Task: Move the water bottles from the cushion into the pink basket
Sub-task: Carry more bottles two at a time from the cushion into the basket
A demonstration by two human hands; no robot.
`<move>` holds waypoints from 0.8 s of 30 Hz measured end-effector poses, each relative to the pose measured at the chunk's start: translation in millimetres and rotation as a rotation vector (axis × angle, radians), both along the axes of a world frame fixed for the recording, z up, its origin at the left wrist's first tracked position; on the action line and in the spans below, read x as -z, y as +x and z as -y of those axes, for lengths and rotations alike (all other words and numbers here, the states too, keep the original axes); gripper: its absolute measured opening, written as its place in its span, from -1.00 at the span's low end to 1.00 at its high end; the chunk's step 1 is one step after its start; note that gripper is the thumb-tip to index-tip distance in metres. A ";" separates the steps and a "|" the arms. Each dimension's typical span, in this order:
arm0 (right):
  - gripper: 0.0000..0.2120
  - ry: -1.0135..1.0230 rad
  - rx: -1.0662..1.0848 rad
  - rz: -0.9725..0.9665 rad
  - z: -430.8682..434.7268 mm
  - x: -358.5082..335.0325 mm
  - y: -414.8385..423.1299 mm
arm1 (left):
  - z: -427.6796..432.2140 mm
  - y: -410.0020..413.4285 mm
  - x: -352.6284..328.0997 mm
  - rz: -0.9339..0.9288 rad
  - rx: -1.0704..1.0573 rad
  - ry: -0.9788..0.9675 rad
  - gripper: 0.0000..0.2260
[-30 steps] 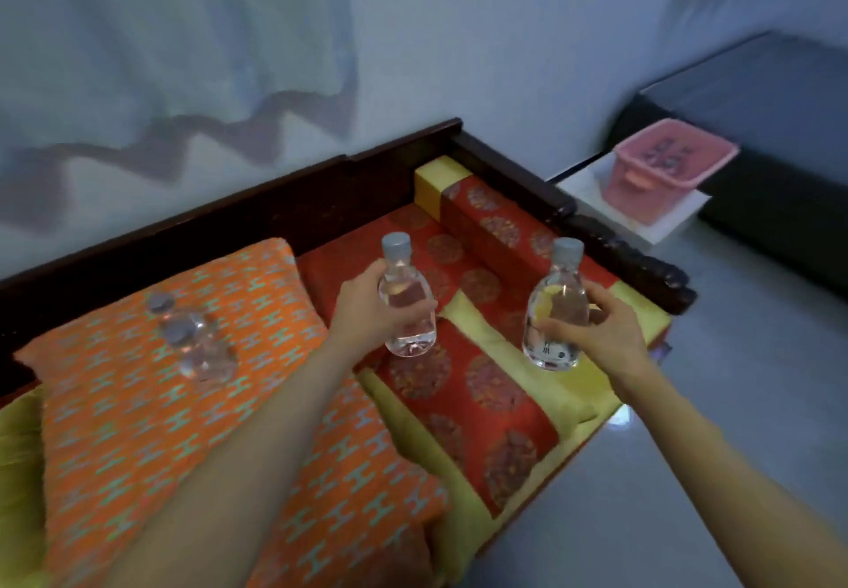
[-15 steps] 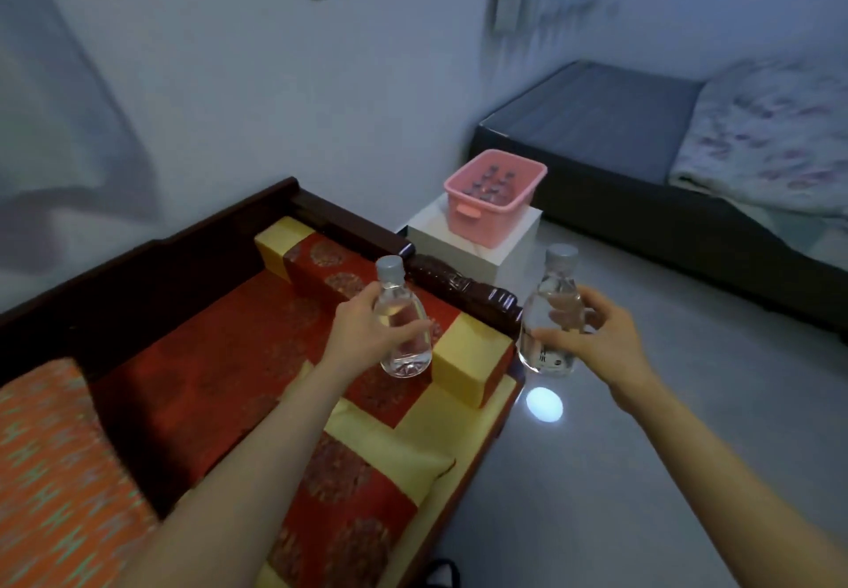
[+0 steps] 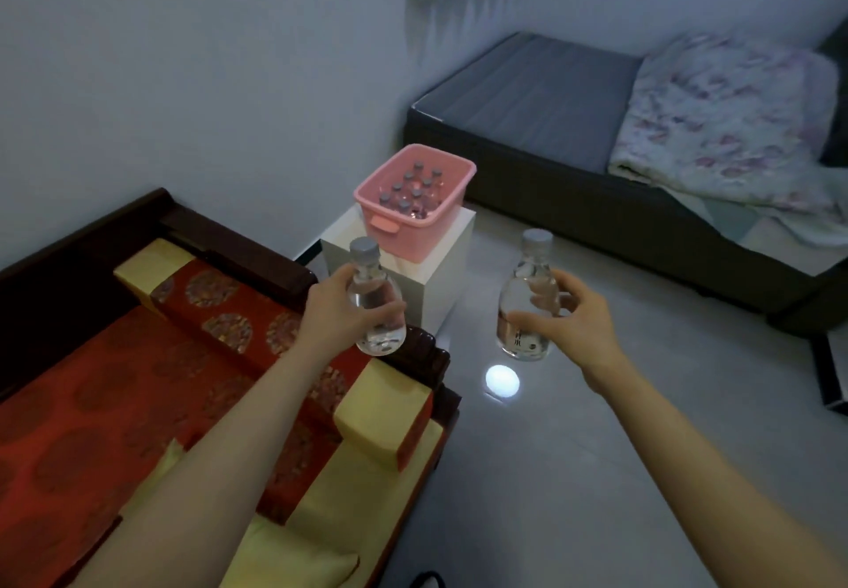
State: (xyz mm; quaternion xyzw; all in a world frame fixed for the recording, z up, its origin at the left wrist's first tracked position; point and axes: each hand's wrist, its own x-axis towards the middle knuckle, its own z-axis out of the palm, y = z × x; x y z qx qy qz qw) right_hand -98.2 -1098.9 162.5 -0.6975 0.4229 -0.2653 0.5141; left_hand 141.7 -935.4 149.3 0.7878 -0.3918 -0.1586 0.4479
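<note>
Each hand grips a bottle — left hand (image 3: 337, 312), right hand (image 3: 580, 312)

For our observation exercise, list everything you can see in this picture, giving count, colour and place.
pink basket: one, pink, on the white stand
bottles in basket: about eight, clear with grey caps, upright
white stand: one, white, by the bench's end
bench: one, dark wood with red and yellow cushions, left
bed: one, grey mattress with floral blanket, far right
left-hand bottle: one, clear, grey cap
right-hand bottle: one, clear, grey cap
left hand: grips its bottle
right hand: grips its bottle
</note>
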 end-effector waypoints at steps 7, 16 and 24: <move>-0.33 0.015 0.009 -0.042 93.3 -0.6 13.7 | 87.2 18.5 5.2 -0.129 -0.012 -0.050 -0.56; -0.34 0.068 -0.128 -0.007 262.4 6.5 62.5 | 225.4 37.9 7.5 -0.194 -0.118 -0.030 -0.55; -0.33 0.033 -0.289 -0.008 409.0 4.6 121.2 | 342.0 57.4 18.4 -0.239 -0.273 -0.011 -0.57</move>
